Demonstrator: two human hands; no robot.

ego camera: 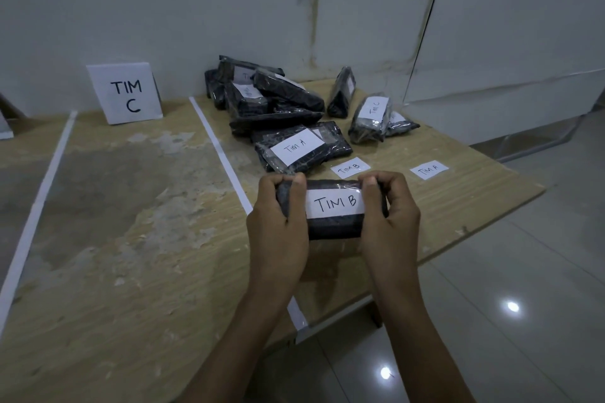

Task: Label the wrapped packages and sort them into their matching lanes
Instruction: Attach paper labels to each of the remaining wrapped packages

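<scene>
- Black wrapped package (330,227) is gripped at its ends by both hands, left hand (278,222) and right hand (391,222), fingers curled over its far edge.
- It is held above the board's (131,239) near edge, long axis running left-right, its "TIM B" label (335,203) facing up.
- Loose slips (350,167) lie just beyond.
- Farther back sits a pile (262,98) of packages.
- A "TIM C" sign (126,93) stands in the lane to the left.

Both bare forearms reach forward from the lower edge of the view, wrists level and close together. The left hand (278,219) and right hand (391,219) each grip one end of a package (334,229), thumbs on its upper face, fingers (278,180) curled over its far edge.
</scene>
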